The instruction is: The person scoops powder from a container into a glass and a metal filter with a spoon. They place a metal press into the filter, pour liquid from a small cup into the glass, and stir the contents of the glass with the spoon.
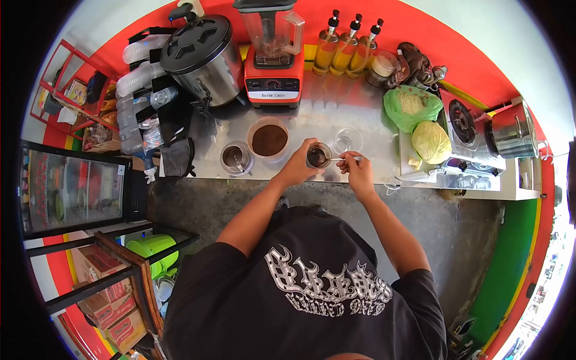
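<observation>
My left hand is wrapped round a clear glass with something dark in its bottom, held over the counter's front edge. Between the fingers of my right hand is the handle of a spoon, whose far end reaches into the glass. Just behind my hands a clear glass dish or cup stands on the counter. To the left of my left hand is a tub of dark brown powder. Further left sits a smaller clear container with dark contents.
On the steel counter stand a red blender, a large metal urn and three pump bottles. A cabbage, a green bag and a stove with a pot are at the right.
</observation>
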The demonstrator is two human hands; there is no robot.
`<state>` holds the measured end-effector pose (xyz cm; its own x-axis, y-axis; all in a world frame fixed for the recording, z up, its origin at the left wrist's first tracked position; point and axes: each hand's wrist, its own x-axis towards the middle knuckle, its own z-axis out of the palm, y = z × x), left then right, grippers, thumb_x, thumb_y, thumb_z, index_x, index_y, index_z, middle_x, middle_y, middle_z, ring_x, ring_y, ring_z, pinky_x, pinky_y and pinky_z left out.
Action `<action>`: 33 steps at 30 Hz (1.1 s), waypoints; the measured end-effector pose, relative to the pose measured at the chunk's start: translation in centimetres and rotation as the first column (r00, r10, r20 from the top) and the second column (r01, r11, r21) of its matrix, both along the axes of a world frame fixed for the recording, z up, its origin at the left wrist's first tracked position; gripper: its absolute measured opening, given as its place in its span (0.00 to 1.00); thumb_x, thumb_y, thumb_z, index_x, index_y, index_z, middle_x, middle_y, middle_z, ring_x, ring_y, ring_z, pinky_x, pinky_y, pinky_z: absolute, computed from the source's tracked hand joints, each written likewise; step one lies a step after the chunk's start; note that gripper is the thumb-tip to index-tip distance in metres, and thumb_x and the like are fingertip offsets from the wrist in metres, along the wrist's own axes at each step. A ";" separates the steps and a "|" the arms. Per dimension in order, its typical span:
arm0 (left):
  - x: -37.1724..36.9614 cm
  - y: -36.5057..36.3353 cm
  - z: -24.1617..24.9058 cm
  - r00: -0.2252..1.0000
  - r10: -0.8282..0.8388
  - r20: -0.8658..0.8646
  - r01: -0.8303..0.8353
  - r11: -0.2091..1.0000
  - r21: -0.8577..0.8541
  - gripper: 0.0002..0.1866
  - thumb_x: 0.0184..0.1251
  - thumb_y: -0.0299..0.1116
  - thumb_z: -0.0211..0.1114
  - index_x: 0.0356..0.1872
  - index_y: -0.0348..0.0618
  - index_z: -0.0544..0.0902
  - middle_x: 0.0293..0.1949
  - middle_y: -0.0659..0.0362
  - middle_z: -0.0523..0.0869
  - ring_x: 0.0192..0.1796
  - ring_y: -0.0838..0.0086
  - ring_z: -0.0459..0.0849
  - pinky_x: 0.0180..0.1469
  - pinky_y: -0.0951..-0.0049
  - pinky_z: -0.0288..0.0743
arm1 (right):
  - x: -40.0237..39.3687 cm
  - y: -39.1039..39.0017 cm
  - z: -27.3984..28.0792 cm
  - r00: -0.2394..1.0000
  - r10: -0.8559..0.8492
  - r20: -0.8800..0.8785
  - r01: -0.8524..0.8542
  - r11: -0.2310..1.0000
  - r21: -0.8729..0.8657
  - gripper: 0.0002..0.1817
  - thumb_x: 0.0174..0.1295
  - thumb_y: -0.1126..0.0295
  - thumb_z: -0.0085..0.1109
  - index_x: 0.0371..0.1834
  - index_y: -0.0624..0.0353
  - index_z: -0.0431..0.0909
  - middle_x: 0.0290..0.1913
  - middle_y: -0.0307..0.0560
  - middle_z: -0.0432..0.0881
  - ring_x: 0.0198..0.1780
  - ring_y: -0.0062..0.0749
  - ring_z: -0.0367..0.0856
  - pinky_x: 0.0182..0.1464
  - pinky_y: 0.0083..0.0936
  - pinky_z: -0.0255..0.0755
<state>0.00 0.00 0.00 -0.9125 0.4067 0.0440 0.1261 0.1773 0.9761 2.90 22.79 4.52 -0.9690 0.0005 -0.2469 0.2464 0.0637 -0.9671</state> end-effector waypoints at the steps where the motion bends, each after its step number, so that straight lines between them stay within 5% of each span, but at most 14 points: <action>1: -0.1 0.0 -0.3 1.000 0.000 -0.011 0.000 1.000 -0.023 0.48 0.56 0.25 0.85 0.76 0.47 0.65 0.68 0.52 0.81 0.74 0.63 0.80 0.77 0.62 0.70 | -0.1 0.0 0.0 0.999 -0.048 0.014 0.049 0.998 -0.050 0.13 0.83 0.68 0.55 0.52 0.67 0.86 0.38 0.46 0.91 0.36 0.22 0.84 0.41 0.23 0.79; 3: -0.1 0.0 -0.8 1.000 0.003 -0.021 -0.004 0.999 -0.037 0.48 0.56 0.26 0.85 0.76 0.46 0.65 0.67 0.52 0.81 0.72 0.63 0.81 0.76 0.62 0.72 | 0.0 0.1 0.4 0.995 -0.092 0.030 0.095 0.991 -0.090 0.13 0.83 0.68 0.55 0.51 0.68 0.86 0.38 0.46 0.91 0.36 0.22 0.83 0.40 0.23 0.78; 9: -0.3 -0.2 -2.3 1.000 -0.017 0.001 0.017 0.998 -0.055 0.49 0.55 0.29 0.86 0.76 0.45 0.66 0.69 0.48 0.81 0.74 0.58 0.80 0.76 0.60 0.71 | 0.2 -1.2 1.4 0.972 0.112 -0.207 -0.049 0.956 0.289 0.10 0.82 0.71 0.56 0.53 0.64 0.85 0.39 0.47 0.90 0.38 0.29 0.85 0.46 0.27 0.81; 11: -0.3 0.0 -2.7 1.000 0.009 0.003 -0.009 0.998 -0.057 0.48 0.56 0.28 0.85 0.77 0.44 0.66 0.69 0.48 0.81 0.74 0.57 0.80 0.75 0.61 0.72 | -0.1 -1.1 1.4 0.682 0.483 -0.548 -0.023 0.764 0.645 0.10 0.74 0.76 0.61 0.54 0.60 0.86 0.43 0.48 0.90 0.45 0.39 0.86 0.50 0.32 0.82; 12: -0.3 0.0 -2.6 1.000 0.006 0.006 -0.005 0.998 -0.056 0.48 0.56 0.28 0.85 0.77 0.44 0.66 0.69 0.48 0.81 0.74 0.57 0.80 0.75 0.61 0.72 | -0.2 -1.2 1.4 0.686 0.481 -0.546 -0.022 0.764 0.645 0.10 0.74 0.76 0.61 0.54 0.60 0.86 0.43 0.48 0.90 0.45 0.39 0.86 0.50 0.32 0.82; 14: -0.5 0.0 -2.6 1.000 0.002 0.026 -0.002 1.000 -0.004 0.48 0.57 0.26 0.84 0.77 0.44 0.66 0.69 0.48 0.81 0.74 0.58 0.80 0.76 0.61 0.72 | -0.2 -1.5 1.5 0.556 0.740 -0.377 -0.083 0.501 0.861 0.13 0.64 0.75 0.63 0.52 0.58 0.86 0.44 0.46 0.86 0.51 0.44 0.83 0.52 0.37 0.82; 17: -1.1 -0.1 -3.5 1.000 -0.011 -0.028 0.011 1.000 0.014 0.48 0.57 0.22 0.82 0.78 0.44 0.64 0.68 0.50 0.82 0.72 0.63 0.81 0.74 0.62 0.75 | -0.2 -1.9 1.0 0.501 0.800 -0.330 -0.069 0.417 0.906 0.14 0.62 0.74 0.63 0.51 0.57 0.85 0.41 0.43 0.83 0.50 0.42 0.82 0.50 0.38 0.82; 24: -1.1 -0.4 -2.9 1.000 -0.020 -0.012 0.020 1.000 -0.003 0.49 0.59 0.23 0.82 0.80 0.44 0.63 0.69 0.50 0.81 0.72 0.63 0.81 0.74 0.62 0.74 | -0.2 -2.5 0.5 0.626 0.705 -0.333 -0.137 0.520 0.843 0.10 0.69 0.73 0.61 0.49 0.62 0.86 0.36 0.50 0.84 0.46 0.46 0.83 0.49 0.42 0.81; 26: -1.0 -0.3 -2.9 1.000 -0.003 0.020 0.003 1.000 0.002 0.49 0.60 0.25 0.82 0.80 0.44 0.62 0.70 0.50 0.80 0.73 0.63 0.80 0.75 0.62 0.73 | -0.1 -3.0 0.2 0.752 0.485 -0.447 -0.053 0.719 0.693 0.10 0.75 0.72 0.59 0.48 0.66 0.87 0.36 0.57 0.87 0.42 0.50 0.87 0.47 0.41 0.81; 27: -1.1 -0.2 -3.3 1.000 0.002 0.021 -0.003 1.000 0.006 0.49 0.60 0.25 0.82 0.80 0.44 0.62 0.70 0.50 0.80 0.73 0.63 0.80 0.75 0.62 0.73 | 0.1 -3.2 -0.1 0.750 0.491 -0.444 -0.057 0.716 0.695 0.10 0.75 0.72 0.59 0.48 0.66 0.87 0.36 0.57 0.87 0.42 0.50 0.87 0.47 0.41 0.81; 29: -1.2 -0.3 -4.0 1.000 -0.015 0.004 0.015 0.999 0.040 0.49 0.61 0.27 0.83 0.80 0.44 0.62 0.71 0.51 0.79 0.75 0.64 0.78 0.75 0.62 0.73 | 0.5 -3.7 -0.7 0.954 0.162 -0.251 -0.023 0.878 0.477 0.11 0.78 0.72 0.58 0.47 0.69 0.87 0.37 0.56 0.90 0.37 0.41 0.89 0.43 0.34 0.81; 33: -0.9 -0.3 -3.7 1.000 -0.014 0.017 0.013 0.999 0.039 0.49 0.61 0.27 0.83 0.81 0.44 0.62 0.71 0.52 0.78 0.75 0.66 0.77 0.75 0.63 0.72 | 0.7 -3.4 -2.4 0.994 -0.048 -0.101 0.074 0.961 0.265 0.13 0.82 0.71 0.53 0.48 0.69 0.86 0.36 0.49 0.90 0.36 0.25 0.85 0.43 0.27 0.78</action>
